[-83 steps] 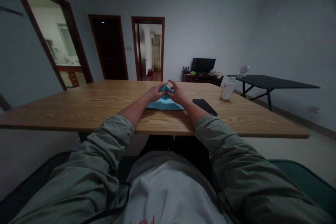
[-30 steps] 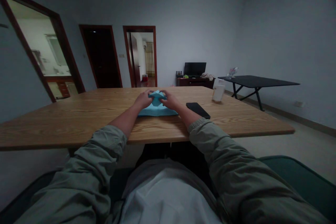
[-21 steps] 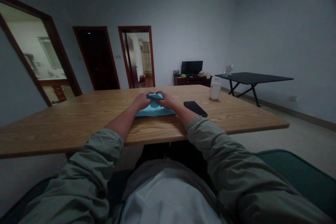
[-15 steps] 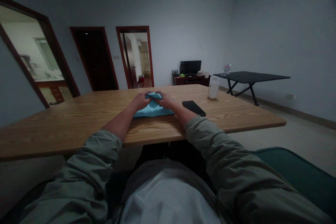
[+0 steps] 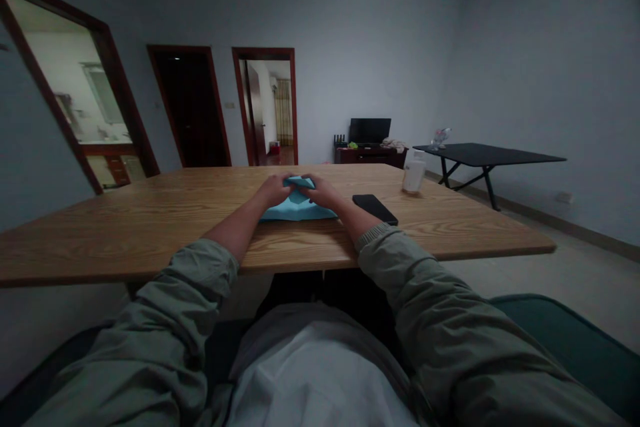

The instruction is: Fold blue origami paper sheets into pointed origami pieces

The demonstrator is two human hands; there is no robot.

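Note:
A light-blue sheet of paper (image 5: 300, 212) lies on the wooden table, its near edge flat toward me. The far part is lifted and folded up between my hands. My left hand (image 5: 277, 191) grips that raised part from the left with bent fingers. From the right, my right hand (image 5: 323, 191) pinches it, thumb toward the middle. Whether the raised part and the flat part are one piece I cannot tell. A black phone-like slab (image 5: 375, 209) rests just right of my right wrist.
The wooden table (image 5: 180, 240) spans the view before me. A white bottle (image 5: 414, 173) stands on its right side. Beyond are a black folding table (image 5: 490, 154) and a TV (image 5: 370, 131) on a dark cabinet. A green chair seat (image 5: 565, 327) is at lower right.
The view has turned slightly left, so the room appears shifted right. Both hands keep their hold on the blue paper, with barely any change in its shape.

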